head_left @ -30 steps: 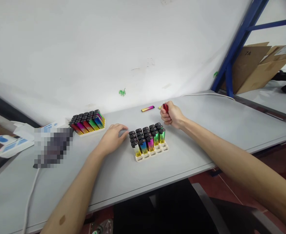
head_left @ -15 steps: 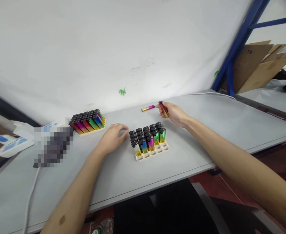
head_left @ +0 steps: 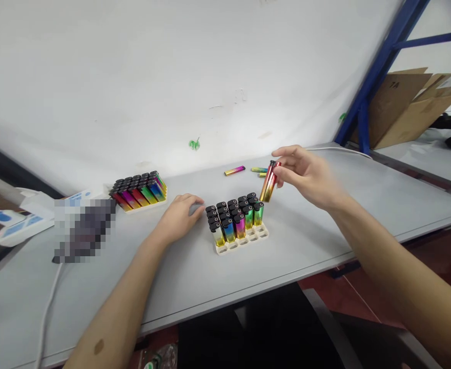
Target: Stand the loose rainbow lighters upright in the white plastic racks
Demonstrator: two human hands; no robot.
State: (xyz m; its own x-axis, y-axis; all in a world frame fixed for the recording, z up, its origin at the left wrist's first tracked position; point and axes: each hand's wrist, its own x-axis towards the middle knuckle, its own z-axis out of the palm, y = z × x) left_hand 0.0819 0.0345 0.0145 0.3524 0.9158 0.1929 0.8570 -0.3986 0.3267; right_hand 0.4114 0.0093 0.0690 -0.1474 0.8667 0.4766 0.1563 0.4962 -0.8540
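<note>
My right hand (head_left: 310,177) pinches a red and gold lighter (head_left: 269,185) between thumb and fingers, held tilted above the table behind the right end of a white rack (head_left: 241,247). Several lighters with black tops and shiny coloured bodies, such as a blue one (head_left: 229,231), stand upright in that rack; the slots of its front row hold none. My left hand (head_left: 177,218) rests on the table at the rack's left side, thumb and fingers apart, holding nothing. Its thumb tip is close to the nearest lighters; whether it touches them I cannot tell.
A second rack (head_left: 148,207) packed with lighters stands at the back left. A purple and yellow lighter (head_left: 234,170) lies near the wall, with others (head_left: 259,169) partly behind my right hand. A blurred dark object (head_left: 89,230) with a white cable lies left. Cardboard boxes (head_left: 410,110) stand right.
My right hand has moved right and turned, bringing the red and gold lighter along. Lighters lying behind it now show. My left hand has stayed in place.
</note>
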